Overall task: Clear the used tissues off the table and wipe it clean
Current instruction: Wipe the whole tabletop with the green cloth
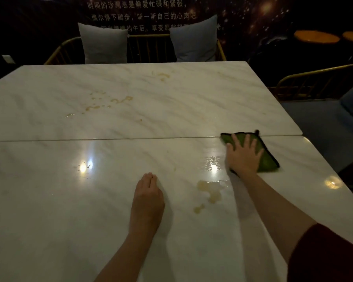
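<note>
Over on the left, the white marble-veined table (49,200) shines under the lamps, and a scatter of yellowish dried drops (98,102) sits on its far half, beyond the seam that runs across the top. Behind that, a pale grey cushion (104,44) leans on a gold wire bench (149,44), with a second grey cushion (194,40) further along. Nearer the middle, the left hand (147,198) lies palm down on the marble, fingers straight and pressed together, holding nothing. Just to its right is a pale brown puddle (210,192), lying between the two arms with a wet sheen (212,163) above it. Then the right hand (244,157), fingers spread wide, pressing flat on a green cloth with a black edge (267,161), which lies on the table's right side with its far corner touching the seam. A dark red sleeve (324,257) covers that upper arm. Off the right edge there's a blue padded seat (322,123).
</note>
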